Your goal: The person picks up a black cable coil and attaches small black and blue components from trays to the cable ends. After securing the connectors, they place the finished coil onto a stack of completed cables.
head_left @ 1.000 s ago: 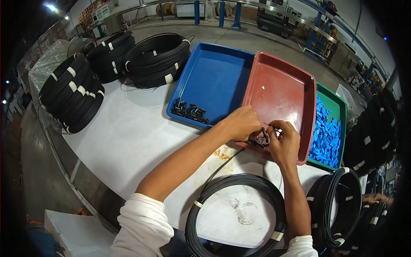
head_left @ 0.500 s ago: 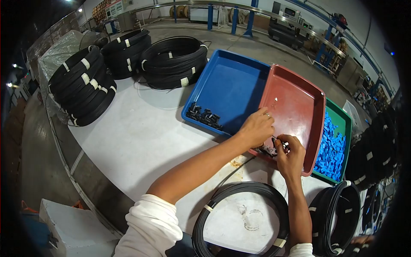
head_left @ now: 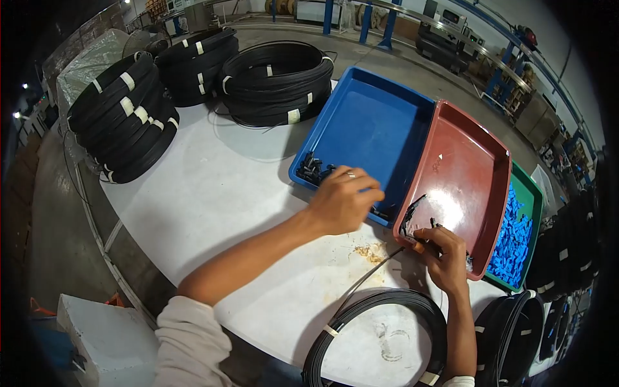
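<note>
My left hand [head_left: 345, 201] hovers over the near edge of the blue tray [head_left: 387, 129], fingers bent and slightly blurred; whether they hold anything is hidden. Small black plastic pieces [head_left: 311, 169] lie in that tray's near left corner, and a few more show by my fingertips. At the near edge of the red tray [head_left: 461, 155], my right hand [head_left: 443, 253] is closed in a pinch on the end of a black cable [head_left: 374, 271]. This cable runs up from a coil [head_left: 387, 298] on the table. Thin black pieces [head_left: 412, 213] lie in the red tray beside my right fingers.
A green tray [head_left: 535, 200] with many blue pieces [head_left: 512, 242] stands at the right. Stacked black coils [head_left: 122, 122] and another large coil [head_left: 280, 84] occupy the back left of the white table [head_left: 213, 193]. Another coil [head_left: 509, 338] stands at the near right.
My left hand has moved away from my right hand, leftward to the blue tray. My right hand stays at the red tray's near edge. The view has shifted slightly.
</note>
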